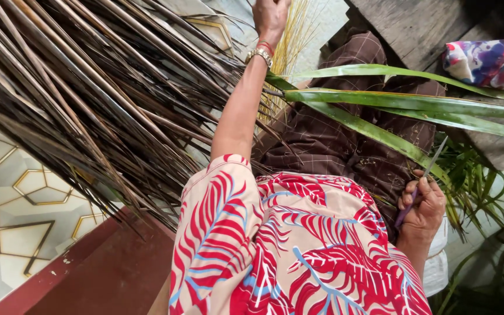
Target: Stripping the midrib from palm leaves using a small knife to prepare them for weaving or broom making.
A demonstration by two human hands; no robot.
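Red, pink and blue leaf-print cloth of your top (298, 251) fills the bottom of the view, closest to the lens, with the sleeve ending just above the elbow of your left arm. That arm stretches straight away from you, and your left hand (270, 17) sits at the top edge, wearing a metal watch (259, 55) and a red band at the wrist. It lies against a sheaf of thin pale yellow strips (293, 41) that rise beside it; the fingers run out of frame, so you cannot tell whether that grip is clenched or released.

Your right hand (422, 207) rests low at the right, its grip clenched around the purple handle of a small knife (421, 184), the narrow grey blade pointing up and away from you. The blade tip reaches the lowest of several long green palm leaves (415, 102), which fan from near your left wrist out to the right edge, lying across your lap over a brown checked skirt (333, 140).

Left of your arm, a large bundle of dry dark brown fronds (88, 99) slants across the view above a pale tiled floor (7, 210) with gold hexagon lines. A flower-print cloth bundle (488, 61) sits on weathered planks (415, 23) at the upper right.
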